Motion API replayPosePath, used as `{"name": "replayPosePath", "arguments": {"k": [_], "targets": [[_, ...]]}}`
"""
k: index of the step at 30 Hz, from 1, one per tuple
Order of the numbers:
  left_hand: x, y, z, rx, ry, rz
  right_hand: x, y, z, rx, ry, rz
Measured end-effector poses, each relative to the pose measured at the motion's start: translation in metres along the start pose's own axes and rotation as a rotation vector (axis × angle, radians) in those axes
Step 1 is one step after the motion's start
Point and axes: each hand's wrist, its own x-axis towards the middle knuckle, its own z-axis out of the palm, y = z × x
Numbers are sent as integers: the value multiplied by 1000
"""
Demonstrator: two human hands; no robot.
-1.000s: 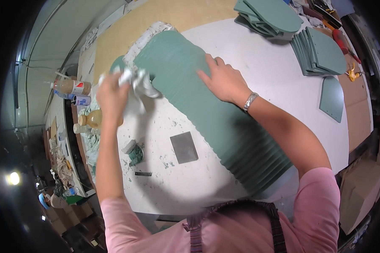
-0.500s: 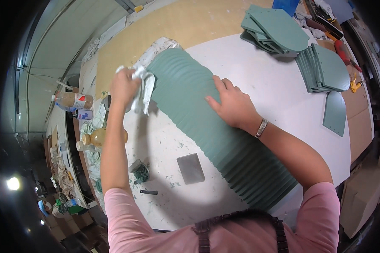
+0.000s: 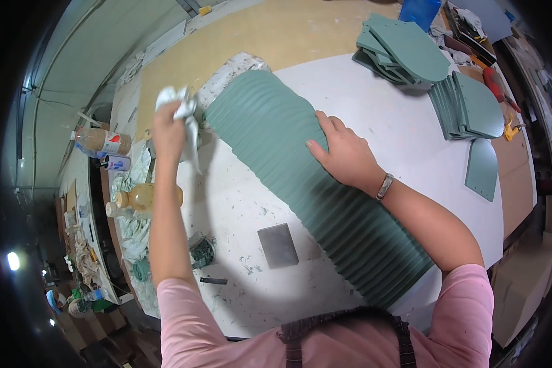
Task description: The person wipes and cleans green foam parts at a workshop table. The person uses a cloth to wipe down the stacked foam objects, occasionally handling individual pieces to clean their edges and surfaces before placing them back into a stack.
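A white rag (image 3: 181, 107) is clenched in the left hand (image 3: 167, 129) beside the ribbed green panel's (image 3: 300, 184) far end. The panel is pressed flat by the open right hand (image 3: 343, 153), and its long axis runs diagonally across the tabletop (image 3: 380, 104) toward the body.

A long green ribbed panel (image 3: 306, 190) is lying flat and diagonally across the white desk (image 3: 386, 116), directly under the right grip (image 3: 345, 153), which is pressing on it. A crumpled white rag (image 3: 181, 110) is bunched in the left grip (image 3: 168, 132), dangling just beside the panel's far end.
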Motion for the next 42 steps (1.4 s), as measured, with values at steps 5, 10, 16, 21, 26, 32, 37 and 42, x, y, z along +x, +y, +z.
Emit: {"name": "replayPosePath", "arguments": {"k": [5, 10, 16, 21, 26, 32, 37, 42], "targets": [[18, 92, 98, 279, -216, 474, 1, 6, 4, 31, 3, -14], [-45, 3, 22, 5, -113, 242, -1, 6, -2, 43, 10, -4], [2, 61, 22, -66, -119, 182, 0, -7, -2, -3, -32, 20], [-11, 86, 69, 306, -125, 375, 2, -1, 0, 22, -37, 5], [-30, 71, 42, 387, -140, 342, -1, 4, -7, -20, -15, 18], [-4, 86, 83, 326, 43, 446, 0, -2, -1, 16, -25, -3], [-45, 25, 20, 57, -103, -56, -1, 7, -6, 9, -13, 28], [19, 83, 40, -17, -11, 330, -2, -4, -3, -22, -27, 35]]}}
